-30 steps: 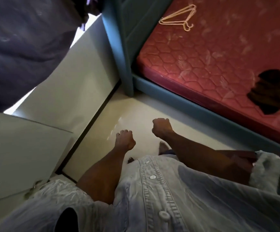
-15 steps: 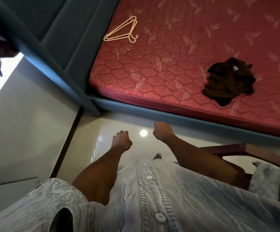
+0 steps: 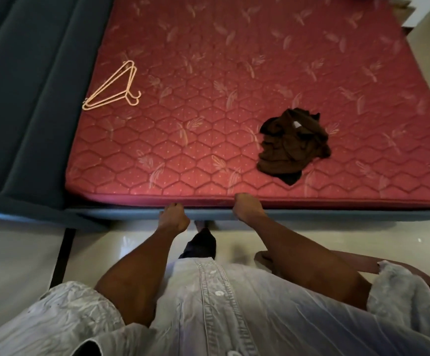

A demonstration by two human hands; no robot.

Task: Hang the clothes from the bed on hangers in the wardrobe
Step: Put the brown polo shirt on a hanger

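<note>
Nearest the mattress (image 3: 208, 150) edge, the left hand (image 3: 173, 217) and right hand (image 3: 247, 208) are both curled into loose fists, holding nothing. Further in on the mattress, beyond the right hand, lies one crumpled dark brown garment (image 3: 292, 145), not yet on a hanger. Well apart from it, toward the headboard (image 3: 29, 98) side, lie pale hangers (image 3: 113, 88), stacked; their count is unclear. Judged: one garment at least remains. The wardrobe is out of view; its contents cannot be checked.
</note>
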